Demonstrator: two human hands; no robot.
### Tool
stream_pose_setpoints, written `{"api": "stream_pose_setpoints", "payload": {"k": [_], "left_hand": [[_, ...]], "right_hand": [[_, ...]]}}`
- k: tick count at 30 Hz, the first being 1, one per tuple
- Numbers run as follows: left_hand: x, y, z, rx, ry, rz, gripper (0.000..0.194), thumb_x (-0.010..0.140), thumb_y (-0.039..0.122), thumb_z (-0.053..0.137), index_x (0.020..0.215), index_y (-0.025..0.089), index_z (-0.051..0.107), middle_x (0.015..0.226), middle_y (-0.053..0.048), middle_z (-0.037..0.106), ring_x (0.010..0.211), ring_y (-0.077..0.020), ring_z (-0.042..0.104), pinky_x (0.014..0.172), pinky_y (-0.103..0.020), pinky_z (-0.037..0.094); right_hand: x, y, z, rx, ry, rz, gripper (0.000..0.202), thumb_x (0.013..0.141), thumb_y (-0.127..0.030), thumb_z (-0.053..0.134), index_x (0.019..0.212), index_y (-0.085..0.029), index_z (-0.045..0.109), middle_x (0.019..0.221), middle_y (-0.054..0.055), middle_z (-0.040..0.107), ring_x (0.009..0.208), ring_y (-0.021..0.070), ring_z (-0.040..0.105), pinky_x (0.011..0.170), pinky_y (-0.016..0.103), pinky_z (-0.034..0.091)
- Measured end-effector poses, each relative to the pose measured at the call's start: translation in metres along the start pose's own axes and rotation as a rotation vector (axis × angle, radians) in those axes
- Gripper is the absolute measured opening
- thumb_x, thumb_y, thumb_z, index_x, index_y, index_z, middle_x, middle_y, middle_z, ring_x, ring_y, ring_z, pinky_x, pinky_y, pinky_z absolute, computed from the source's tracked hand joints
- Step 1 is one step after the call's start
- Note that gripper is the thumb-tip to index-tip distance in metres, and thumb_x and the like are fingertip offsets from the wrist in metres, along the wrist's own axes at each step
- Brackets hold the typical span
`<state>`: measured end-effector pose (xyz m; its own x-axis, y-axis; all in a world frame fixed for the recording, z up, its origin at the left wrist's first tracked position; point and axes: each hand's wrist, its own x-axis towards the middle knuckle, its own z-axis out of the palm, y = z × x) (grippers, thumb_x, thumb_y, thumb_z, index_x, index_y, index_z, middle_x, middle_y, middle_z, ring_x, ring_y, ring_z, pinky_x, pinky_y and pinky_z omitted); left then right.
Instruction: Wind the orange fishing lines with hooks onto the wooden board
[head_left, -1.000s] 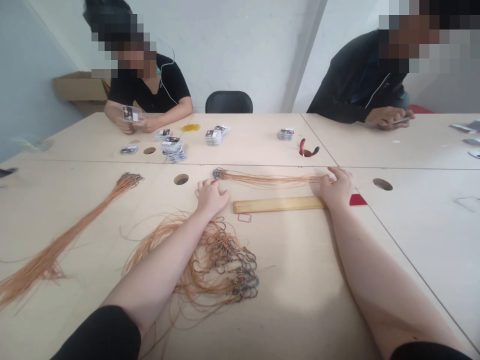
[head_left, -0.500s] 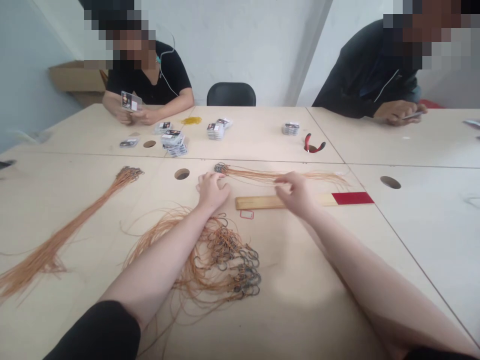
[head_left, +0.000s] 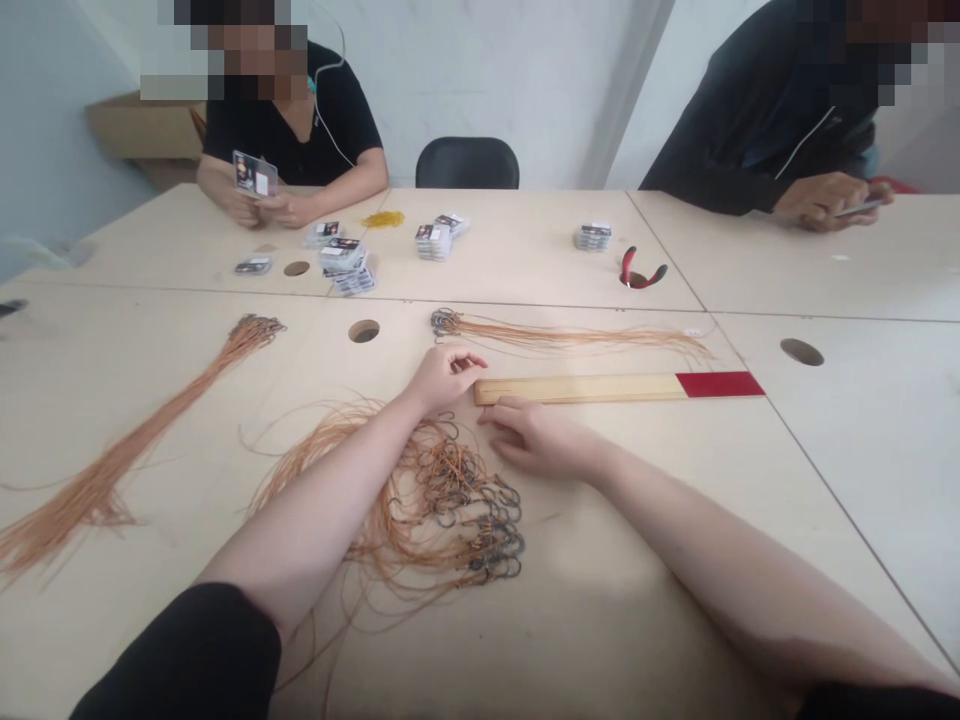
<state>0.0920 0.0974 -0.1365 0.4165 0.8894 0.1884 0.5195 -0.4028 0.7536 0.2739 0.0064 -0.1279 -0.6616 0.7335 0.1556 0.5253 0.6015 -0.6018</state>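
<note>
My left hand [head_left: 450, 378] is at the left end of a flat wooden strip [head_left: 577, 390] with a red end, its fingers curled together; whether anything is between them is hidden. My right hand [head_left: 525, 432] lies just below that end of the strip, palm down, fingers partly bent and apart, holding nothing visible. Under and beside my left forearm spreads a tangled pile of hooks on orange cords [head_left: 457, 480]. Beyond the strip lies a straightened bundle of hooked orange cords [head_left: 540, 332]. Another long bundle [head_left: 165, 420] stretches across the left side.
Across the table [head_left: 615, 620], one person holds a small packet [head_left: 255, 175] and another holds a phone [head_left: 860, 207]. Stacked packets [head_left: 343, 255], yellow strands [head_left: 383, 218] and red-handled pliers [head_left: 643, 270] lie on the far half. Round holes pierce the tabletop.
My left hand has moved right to the strip's end and curled. My right hand has come left and nearer, off the strip. The small red-edged label below the strip is no longer visible. The view has shifted slightly.
</note>
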Motion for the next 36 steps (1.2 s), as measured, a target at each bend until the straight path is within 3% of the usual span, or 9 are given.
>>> {"api": "stream_pose_setpoints", "payload": {"k": [4, 9, 12, 17, 28, 31, 36], "left_hand": [[0.006, -0.007, -0.002, -0.193, 0.076, -0.054, 0.019, 0.071, 0.025, 0.054, 0.078, 0.015, 0.069, 0.074, -0.004, 0.066, 0.062, -0.0123, 0.053, 0.06, -0.025, 0.042], [0.011, -0.011, -0.003, -0.461, 0.221, -0.237, 0.019, 0.066, 0.028, 0.058, 0.075, 0.015, 0.067, 0.07, -0.002, 0.063, 0.056, -0.0088, 0.048, 0.056, -0.022, 0.039], [0.012, -0.011, -0.003, -0.512, 0.246, -0.265, 0.019, 0.065, 0.029, 0.059, 0.074, 0.014, 0.066, 0.063, 0.0, 0.059, 0.054, -0.0077, 0.044, 0.053, -0.02, 0.036], [0.011, -0.011, -0.003, -0.545, 0.251, -0.241, 0.016, 0.065, 0.025, 0.058, 0.072, 0.013, 0.067, 0.054, 0.002, 0.051, 0.053, -0.0074, 0.042, 0.052, -0.02, 0.033], [0.01, -0.007, -0.004, -0.553, 0.256, -0.274, 0.017, 0.064, 0.026, 0.06, 0.073, 0.014, 0.067, 0.068, -0.001, 0.061, 0.057, -0.0074, 0.046, 0.058, -0.021, 0.039], [0.006, 0.009, -0.015, -0.477, 0.223, -0.303, 0.019, 0.066, 0.026, 0.058, 0.077, 0.014, 0.066, 0.069, -0.001, 0.062, 0.056, -0.0081, 0.048, 0.057, -0.022, 0.04], [-0.012, 0.058, -0.054, 0.02, -0.147, -0.157, 0.017, 0.064, 0.025, 0.063, 0.077, 0.015, 0.067, 0.075, -0.003, 0.065, 0.068, -0.0142, 0.056, 0.065, -0.026, 0.043]], "right_hand": [[0.002, -0.005, 0.002, -0.141, -0.025, -0.053, 0.041, 0.086, -0.025, 0.048, 0.128, -0.023, 0.045, 0.104, 0.009, 0.05, 0.085, 0.0175, 0.051, 0.077, 0.032, 0.043], [0.004, -0.01, 0.007, -0.141, -0.021, -0.137, 0.029, 0.089, -0.029, 0.046, 0.116, -0.03, 0.058, 0.09, 0.006, 0.049, 0.082, 0.0167, 0.048, 0.076, 0.031, 0.042], [0.011, -0.012, 0.013, -0.072, -0.008, -0.186, 0.03, 0.088, -0.022, 0.045, 0.115, -0.026, 0.058, 0.09, 0.005, 0.05, 0.082, 0.0158, 0.047, 0.075, 0.029, 0.043], [0.022, -0.012, 0.021, -0.269, 0.088, -0.1, 0.033, 0.088, -0.03, 0.046, 0.118, -0.019, 0.054, 0.098, 0.01, 0.049, 0.095, 0.0224, 0.04, 0.083, 0.037, 0.039], [0.016, -0.011, 0.016, -0.391, 0.097, 0.034, 0.038, 0.09, -0.039, 0.042, 0.121, -0.018, 0.049, 0.106, 0.012, 0.047, 0.098, 0.0245, 0.039, 0.084, 0.039, 0.039], [0.013, -0.008, 0.014, -0.368, 0.116, 0.032, 0.038, 0.089, -0.039, 0.043, 0.122, -0.019, 0.049, 0.106, 0.012, 0.048, 0.098, 0.0249, 0.039, 0.084, 0.041, 0.039], [0.009, -0.004, 0.011, -0.326, 0.127, -0.018, 0.028, 0.091, -0.034, 0.041, 0.109, -0.021, 0.057, 0.098, 0.011, 0.049, 0.096, 0.0233, 0.041, 0.082, 0.04, 0.041]]}}
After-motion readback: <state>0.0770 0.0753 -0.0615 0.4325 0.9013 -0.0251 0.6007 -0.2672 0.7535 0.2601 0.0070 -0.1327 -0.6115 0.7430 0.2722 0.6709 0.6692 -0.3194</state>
